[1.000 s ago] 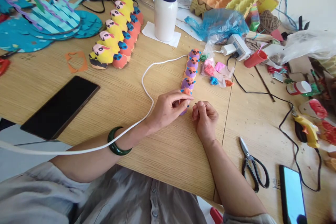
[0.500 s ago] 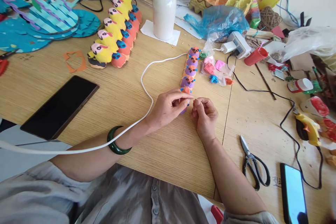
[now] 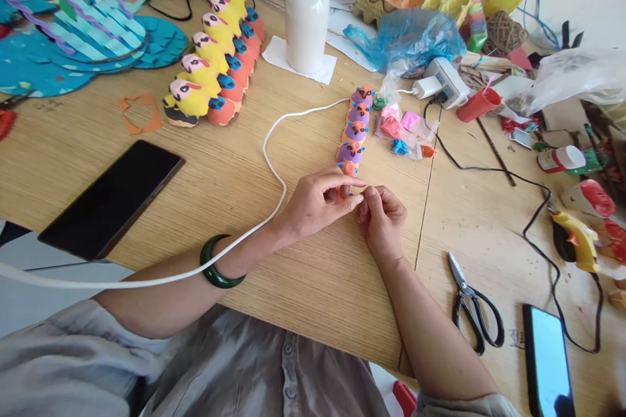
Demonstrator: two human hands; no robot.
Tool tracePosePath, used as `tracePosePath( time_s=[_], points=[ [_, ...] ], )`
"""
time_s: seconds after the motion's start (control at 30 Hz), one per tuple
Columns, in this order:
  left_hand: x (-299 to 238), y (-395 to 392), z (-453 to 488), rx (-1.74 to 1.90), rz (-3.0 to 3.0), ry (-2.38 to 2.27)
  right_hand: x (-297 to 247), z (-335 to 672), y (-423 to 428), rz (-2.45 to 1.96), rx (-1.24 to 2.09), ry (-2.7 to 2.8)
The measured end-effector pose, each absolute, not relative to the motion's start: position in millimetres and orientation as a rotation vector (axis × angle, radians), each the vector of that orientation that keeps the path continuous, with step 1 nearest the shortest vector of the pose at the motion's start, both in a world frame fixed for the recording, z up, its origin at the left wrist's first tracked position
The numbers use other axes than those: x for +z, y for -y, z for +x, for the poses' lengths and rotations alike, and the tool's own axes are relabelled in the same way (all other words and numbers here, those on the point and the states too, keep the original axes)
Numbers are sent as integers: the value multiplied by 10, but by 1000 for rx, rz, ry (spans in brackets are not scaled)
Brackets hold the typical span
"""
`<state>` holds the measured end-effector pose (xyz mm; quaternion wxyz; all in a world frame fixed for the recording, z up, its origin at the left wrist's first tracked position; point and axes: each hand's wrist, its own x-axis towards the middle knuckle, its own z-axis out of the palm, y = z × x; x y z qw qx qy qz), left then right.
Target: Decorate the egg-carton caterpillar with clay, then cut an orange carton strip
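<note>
My left hand (image 3: 317, 203) reaches across from the left, its thumb and index finger stretched out with a small gap between them. Their tips are right at my right hand (image 3: 384, 216), whose thumb and index finger are pinched together. Whatever sits in that pinch is too small to make out. Just beyond my hands lies a narrow row of egg-carton cups (image 3: 356, 132), painted purple, with orange faces, dark eyes and blue ears. My left hand covers its near end. Bags of coloured modelling clay (image 3: 409, 122) rest to the right of the row.
A white cable (image 3: 274, 137) runs over my left forearm. Scissors (image 3: 472, 306) and a lit phone (image 3: 548, 358) lie at right, a dark phone (image 3: 112, 199) at left. Behind stand a white bottle (image 3: 307, 26) and yellow and orange carton figures (image 3: 215, 55). A glue gun (image 3: 574, 241) is far right.
My left hand has shifted slightly right, its thumb now reaching my right fingertips. My right hand has stayed almost still, and the carton row has not moved.
</note>
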<state>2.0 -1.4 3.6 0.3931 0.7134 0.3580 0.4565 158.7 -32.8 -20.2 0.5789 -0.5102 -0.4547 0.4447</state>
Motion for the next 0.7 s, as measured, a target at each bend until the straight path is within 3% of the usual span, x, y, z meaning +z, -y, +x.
tracePosePath(
  time_s=[0.7],
  points=[
    [5, -1, 22, 1240, 1766, -974, -249, 1611, 299, -1158, 1059, 971]
  ],
)
